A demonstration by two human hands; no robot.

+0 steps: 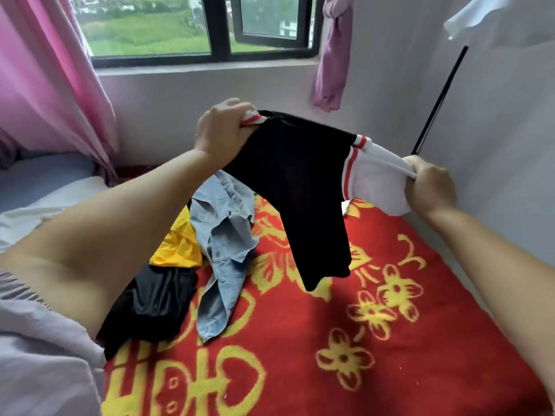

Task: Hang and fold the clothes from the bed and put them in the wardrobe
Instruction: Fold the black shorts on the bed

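Figure. View over the red blanket [390, 340], taken as the landmark, from its near edge to the far wall. On the blanket's near left part lay three garments I had not yet handled: a black garment [153, 307] nearest me, a denim shirt [222, 244] just beyond and touching it, and a yellow garment [180, 247] tucked partly under the shirt. Above the middle of the blanket I held the black top [294, 181] clear of the bed. My left hand [222, 130] was clenched on one striped white cuff, and my right hand [429, 187] was clenched on the white sleeve at the other end, so the body hung down between them without touching the blanket. I judged the task to be at an early stage: this top was neither folded nor hung, three pieces waited, and no wardrobe showed in view. Beyond the blanket's far edge stood the window [204, 28], with a pink curtain [51, 82] to its left and a purple cloth [333, 55] hanging to its right. Nothing blocked the open right half of the blanket, which looked suited to folding.
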